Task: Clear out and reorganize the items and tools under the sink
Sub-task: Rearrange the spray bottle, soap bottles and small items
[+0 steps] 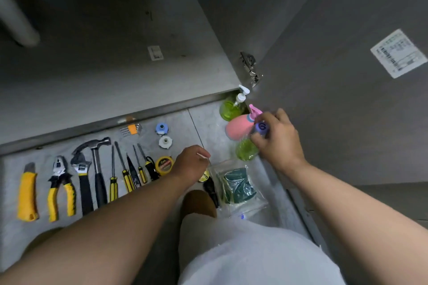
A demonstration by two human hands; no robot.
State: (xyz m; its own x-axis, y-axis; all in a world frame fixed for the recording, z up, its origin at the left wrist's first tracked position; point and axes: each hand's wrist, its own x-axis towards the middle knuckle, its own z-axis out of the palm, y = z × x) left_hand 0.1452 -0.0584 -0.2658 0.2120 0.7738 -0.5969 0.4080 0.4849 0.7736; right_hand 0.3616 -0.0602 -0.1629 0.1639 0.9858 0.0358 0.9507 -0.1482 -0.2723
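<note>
While my right grip (278, 141) is clasping the cap (261, 126) of the bottle (246, 151), upright on the floor (203, 127) beside the sprayer (238, 127), the cabinet (115, 65) is lying forward-left; my left grip (192, 163) is hanging curled, on what I cannot tell.

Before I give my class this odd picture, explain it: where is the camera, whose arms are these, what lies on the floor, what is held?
The camera sits on a person's head, looking down at their own bare arms; there is no machine. Ahead is an open sink cabinet. On the tiled floor lie a yellow utility knife, pliers, an adjustable wrench, a claw hammer, screwdrivers and a tape measure. Rightward are a green pump bottle and a pink spray bottle, near a bag of green pads. The right hand grips the purple cap of another green bottle. The left hand is curled; whether it holds anything is unclear.
</note>
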